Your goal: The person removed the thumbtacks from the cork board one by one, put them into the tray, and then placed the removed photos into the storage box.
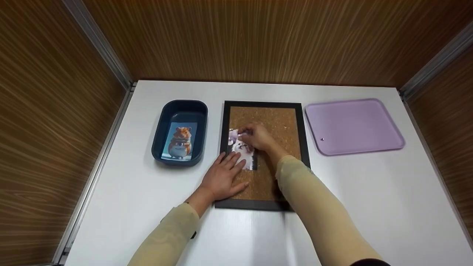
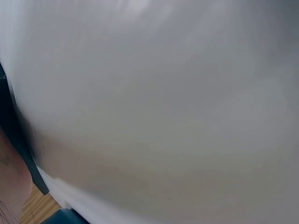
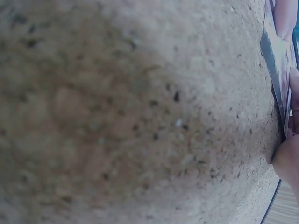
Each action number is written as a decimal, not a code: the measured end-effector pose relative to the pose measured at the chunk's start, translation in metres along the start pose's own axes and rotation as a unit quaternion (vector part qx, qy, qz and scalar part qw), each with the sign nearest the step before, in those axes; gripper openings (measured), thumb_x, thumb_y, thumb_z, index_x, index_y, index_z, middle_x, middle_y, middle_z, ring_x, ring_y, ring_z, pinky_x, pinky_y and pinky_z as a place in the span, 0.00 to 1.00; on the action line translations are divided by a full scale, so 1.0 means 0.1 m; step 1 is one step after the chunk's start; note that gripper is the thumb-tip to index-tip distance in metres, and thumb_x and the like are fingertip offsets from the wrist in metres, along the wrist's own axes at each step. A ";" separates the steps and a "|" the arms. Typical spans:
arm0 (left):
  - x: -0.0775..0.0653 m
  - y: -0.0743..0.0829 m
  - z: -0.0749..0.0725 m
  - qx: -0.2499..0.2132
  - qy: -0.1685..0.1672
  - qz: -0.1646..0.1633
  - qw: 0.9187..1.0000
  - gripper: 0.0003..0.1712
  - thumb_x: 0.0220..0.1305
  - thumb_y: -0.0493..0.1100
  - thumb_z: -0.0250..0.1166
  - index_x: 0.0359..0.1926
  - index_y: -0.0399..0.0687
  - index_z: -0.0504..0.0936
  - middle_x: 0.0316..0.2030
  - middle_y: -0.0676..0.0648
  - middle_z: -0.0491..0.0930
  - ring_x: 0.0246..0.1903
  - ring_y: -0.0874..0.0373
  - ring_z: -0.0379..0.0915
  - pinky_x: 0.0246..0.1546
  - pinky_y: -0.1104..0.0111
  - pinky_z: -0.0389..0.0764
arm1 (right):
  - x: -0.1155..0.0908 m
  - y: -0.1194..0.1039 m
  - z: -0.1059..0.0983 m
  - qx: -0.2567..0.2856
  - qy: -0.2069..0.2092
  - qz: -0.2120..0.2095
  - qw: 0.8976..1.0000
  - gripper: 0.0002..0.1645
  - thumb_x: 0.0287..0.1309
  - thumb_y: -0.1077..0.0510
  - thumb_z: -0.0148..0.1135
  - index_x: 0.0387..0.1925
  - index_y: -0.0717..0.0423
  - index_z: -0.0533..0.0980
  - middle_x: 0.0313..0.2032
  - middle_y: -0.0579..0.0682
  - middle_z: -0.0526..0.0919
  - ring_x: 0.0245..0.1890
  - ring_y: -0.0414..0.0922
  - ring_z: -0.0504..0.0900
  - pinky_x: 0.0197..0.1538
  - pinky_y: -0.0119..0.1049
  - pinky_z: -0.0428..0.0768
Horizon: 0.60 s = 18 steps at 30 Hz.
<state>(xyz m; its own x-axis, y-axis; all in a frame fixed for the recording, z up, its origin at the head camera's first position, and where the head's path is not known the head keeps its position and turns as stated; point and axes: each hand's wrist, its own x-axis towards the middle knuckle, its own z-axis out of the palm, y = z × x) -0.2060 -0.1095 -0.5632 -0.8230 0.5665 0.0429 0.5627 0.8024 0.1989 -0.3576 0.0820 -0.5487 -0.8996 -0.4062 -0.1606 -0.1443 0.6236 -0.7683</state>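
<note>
A cat picture card (image 1: 248, 157) lies on the left part of a black-framed cork board (image 1: 281, 123). My left hand (image 1: 221, 177) rests across the board's left frame with fingers spread, the fingertips pressing on the card's lower part. At the card's upper part, my right hand (image 1: 258, 136) has thumb and index fingertips pinched together; I cannot tell what is between them. In the right wrist view, the card (image 3: 281, 58) stands slightly off the cork along its edge, with fingers (image 3: 286, 156) right at its corner. The left wrist view shows mostly blurred white tabletop (image 2: 154, 93).
Left of the board stands a dark blue box (image 1: 157, 142) with a hamster picture card (image 1: 180, 142) in it. To the right lies a shallow purple tray (image 1: 358, 125), a tiny shiny piece (image 1: 322, 139) near its left edge. Wood-grain panels (image 1: 240, 40) enclose the white table.
</note>
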 end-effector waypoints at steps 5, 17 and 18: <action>0.00 0.00 0.00 0.003 -0.002 0.000 1.000 0.46 0.75 0.75 0.49 0.81 0.54 0.66 0.81 0.45 0.59 0.81 0.49 0.52 0.81 0.49 0.49 | 0.01 -0.01 0.01 0.003 -0.004 0.004 1.000 0.13 0.67 0.58 0.72 0.51 0.56 0.86 0.55 0.57 0.79 0.41 0.52 0.85 0.57 0.45 0.81; 0.01 0.00 0.01 0.001 0.007 0.002 1.000 0.45 0.75 0.74 0.49 0.81 0.53 0.68 0.81 0.44 0.61 0.80 0.49 0.54 0.81 0.49 0.50 | 0.01 -0.01 0.00 0.003 0.007 -0.006 1.000 0.12 0.66 0.59 0.73 0.50 0.56 0.86 0.54 0.56 0.82 0.60 0.55 0.75 0.68 0.50 0.73; 0.01 0.00 0.01 0.000 0.003 0.000 1.000 0.45 0.75 0.74 0.49 0.81 0.54 0.67 0.81 0.45 0.60 0.81 0.49 0.53 0.81 0.49 0.49 | 0.01 -0.01 0.00 0.002 0.008 -0.010 1.000 0.12 0.66 0.60 0.73 0.50 0.56 0.86 0.55 0.56 0.83 0.60 0.55 0.75 0.68 0.50 0.72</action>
<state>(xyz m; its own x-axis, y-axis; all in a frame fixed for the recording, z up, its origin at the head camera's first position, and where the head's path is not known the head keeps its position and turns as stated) -0.2063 -0.1088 -0.5644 -0.8239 0.5647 0.0485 0.5620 0.8030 0.1981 -0.3580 0.0807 -0.5482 -0.9026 -0.4087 -0.1352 -0.1616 0.6128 -0.7735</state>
